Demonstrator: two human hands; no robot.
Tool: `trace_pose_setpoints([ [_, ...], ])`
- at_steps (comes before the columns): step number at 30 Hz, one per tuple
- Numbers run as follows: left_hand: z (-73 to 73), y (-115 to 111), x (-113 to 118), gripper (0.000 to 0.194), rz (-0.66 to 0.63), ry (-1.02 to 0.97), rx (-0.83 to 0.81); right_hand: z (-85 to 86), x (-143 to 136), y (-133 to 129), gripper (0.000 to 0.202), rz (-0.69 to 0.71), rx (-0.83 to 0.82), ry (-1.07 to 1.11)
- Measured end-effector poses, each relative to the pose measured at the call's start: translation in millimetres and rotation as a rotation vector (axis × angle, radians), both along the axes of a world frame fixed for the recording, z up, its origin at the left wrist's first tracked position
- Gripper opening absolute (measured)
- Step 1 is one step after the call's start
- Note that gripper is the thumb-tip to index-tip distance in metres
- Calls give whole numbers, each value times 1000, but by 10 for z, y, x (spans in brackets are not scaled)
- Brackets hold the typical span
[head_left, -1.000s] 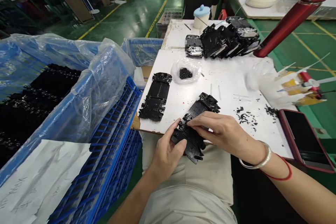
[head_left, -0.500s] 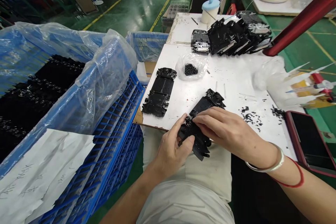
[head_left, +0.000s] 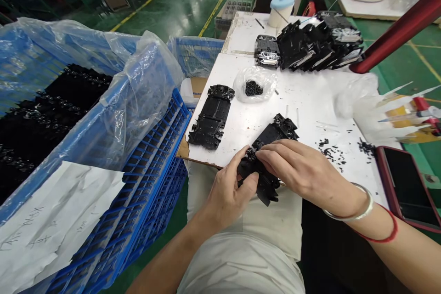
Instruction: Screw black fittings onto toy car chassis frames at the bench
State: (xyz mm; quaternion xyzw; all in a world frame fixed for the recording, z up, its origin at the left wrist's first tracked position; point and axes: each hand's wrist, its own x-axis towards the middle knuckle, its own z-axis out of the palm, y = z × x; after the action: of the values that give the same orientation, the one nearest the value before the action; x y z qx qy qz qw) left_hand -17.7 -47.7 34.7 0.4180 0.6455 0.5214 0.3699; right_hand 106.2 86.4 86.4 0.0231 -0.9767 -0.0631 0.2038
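- Black base (head_left: 270, 135) slanting across the near edge of the counter (head_left: 237, 133): far end toward the right and over the white top, near end out past the edge, above the person's lap. Cannot tell whether its underside touches the counter.
- Left hand (head_left: 232, 188) at the base's near left side. Thumb on the near part, forefinger up along the left edge; base pinched between them.
- Right hand (head_left: 298, 165) over the base's right side, coming in from the right. Fingers bunched together, tips down at about the middle of the base, just beside the left forefinger. Cannot tell whether they pinch a small piece; the tips hide it.
- Base therefore between the two hands, its far end showing beyond the right hand's knuckles, its near end showing between the left thumb and the right palm.
- Second base (head_left: 211, 117) flat on the counter, left of the hands, near the left edge, apart from the held one.
- Clear bag (head_left: 241, 83) beyond the held base, small black pieces (head_left: 254, 88) inside.
- Black crumbs (head_left: 332, 152) scattered right of the right hand; phone (head_left: 409, 188) farther right.
- Far side: leaning row of bases (head_left: 305, 50), lidded cup (head_left: 281, 13) behind.
- Blue crate (head_left: 161, 151) left of the counter.
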Motion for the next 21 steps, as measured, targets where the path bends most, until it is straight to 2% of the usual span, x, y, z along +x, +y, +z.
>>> trace_pose_setpoints([
  [10, 28, -2, -54, 50, -18, -11, -37, -78, -25, 61, 15, 73, 76, 70],
  [21, 86, 0, -80, 49, -60, -8, -27, -116, -31, 100, 14, 129, 82, 103],
])
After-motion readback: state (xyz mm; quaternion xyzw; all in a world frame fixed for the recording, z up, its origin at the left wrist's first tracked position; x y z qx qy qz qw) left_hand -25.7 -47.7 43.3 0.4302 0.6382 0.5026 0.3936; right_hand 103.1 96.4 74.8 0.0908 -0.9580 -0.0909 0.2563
